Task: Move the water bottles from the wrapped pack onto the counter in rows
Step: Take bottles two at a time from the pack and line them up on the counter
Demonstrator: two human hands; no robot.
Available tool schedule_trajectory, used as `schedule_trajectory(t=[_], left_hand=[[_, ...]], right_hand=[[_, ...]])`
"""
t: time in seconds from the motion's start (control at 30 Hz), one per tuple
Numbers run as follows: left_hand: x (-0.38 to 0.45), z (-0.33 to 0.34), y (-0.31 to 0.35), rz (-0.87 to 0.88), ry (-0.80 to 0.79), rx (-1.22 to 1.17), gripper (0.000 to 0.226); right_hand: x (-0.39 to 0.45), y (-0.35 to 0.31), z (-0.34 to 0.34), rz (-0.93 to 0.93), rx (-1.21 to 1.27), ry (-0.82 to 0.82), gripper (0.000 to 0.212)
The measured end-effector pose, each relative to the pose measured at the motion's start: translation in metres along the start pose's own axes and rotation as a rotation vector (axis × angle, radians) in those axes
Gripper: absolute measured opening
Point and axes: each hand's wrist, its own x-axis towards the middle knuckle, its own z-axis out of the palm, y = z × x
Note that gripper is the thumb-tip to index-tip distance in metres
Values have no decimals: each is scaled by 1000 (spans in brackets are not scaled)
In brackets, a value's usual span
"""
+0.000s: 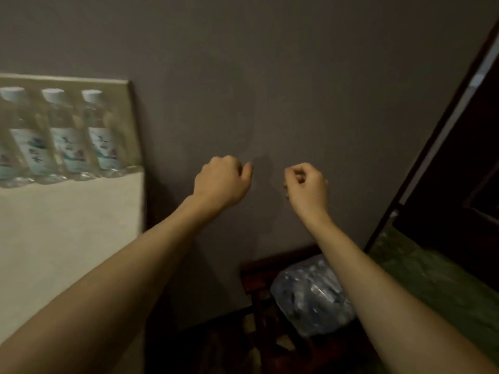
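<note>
Nearest, low and right of centre: wrapped pack (313, 295) resting on a dark wooden stand (259, 268), clear film crinkled and glossy over the bottles inside, partly hidden behind the right forearm. Likely heavy as a whole and slick under the film; better to tear the wrap and lift bottles out singly than to haul the lot. Further out, both arms raised in front of a plain grey wall (297, 76): left hand (221, 182) curled into a loose fist, right hand (306, 186) likewise curled, fingers tucked; nothing visible in either, both well above the pack and apart from each other. Beyond, far left: pale counter (67, 225) with a row of water bottles (58, 136) standing upright against the back panel, white caps up, labels facing out, shoulder to shoulder, more cut off at the left edge. Probably full, so weighty for their size, thin-walled and apt to dent if squeezed; round and smooth, so best gripped around the labelled middle or just below the cap.
</note>
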Motion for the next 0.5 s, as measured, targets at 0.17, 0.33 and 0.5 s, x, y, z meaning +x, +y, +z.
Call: schedule_trajectory(t=[0.17, 0.33, 0.5], left_hand=[[-24, 89, 90, 25, -164, -18, 52], [-56, 180, 132, -14, -359, -41, 43], [-74, 259, 141, -77, -578, -91, 42]], right_hand=[[-2, 89, -92, 168, -28, 51, 26], [-20, 163, -144, 307, -57, 14, 26], [-32, 237, -167, 481, -70, -101, 21]])
